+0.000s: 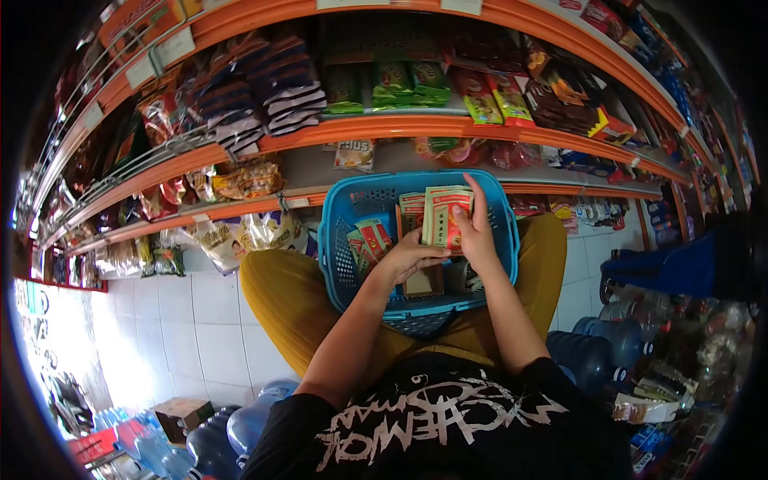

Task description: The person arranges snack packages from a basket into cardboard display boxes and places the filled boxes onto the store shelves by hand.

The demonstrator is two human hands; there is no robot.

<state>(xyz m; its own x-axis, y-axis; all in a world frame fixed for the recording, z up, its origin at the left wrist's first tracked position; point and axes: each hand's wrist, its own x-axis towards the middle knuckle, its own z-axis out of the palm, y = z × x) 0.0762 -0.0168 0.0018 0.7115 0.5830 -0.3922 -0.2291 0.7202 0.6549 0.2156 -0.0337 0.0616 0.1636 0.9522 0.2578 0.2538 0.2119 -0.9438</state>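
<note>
A blue plastic basket [336, 284] rests on my lap between my bent knees. Over it, a stack of red and cream packets [442, 220] is held between both hands. My left hand [412, 254] grips the stack's lower left edge, while my right hand [477, 232] closes on its right side with the index finger pointing up. Inside the basket, more red packets [374, 238] lie to the left, and others [412, 206] sit behind the stack. Part of a brown cardboard box [424, 282] shows below my hands.
Orange-edged shelves [384, 126] of packaged snacks curve around in front, close to the basket. Large blue water jugs [588, 356] stand on the right and more jugs [256, 424] at lower left. White floor tiles [188, 328] show at left.
</note>
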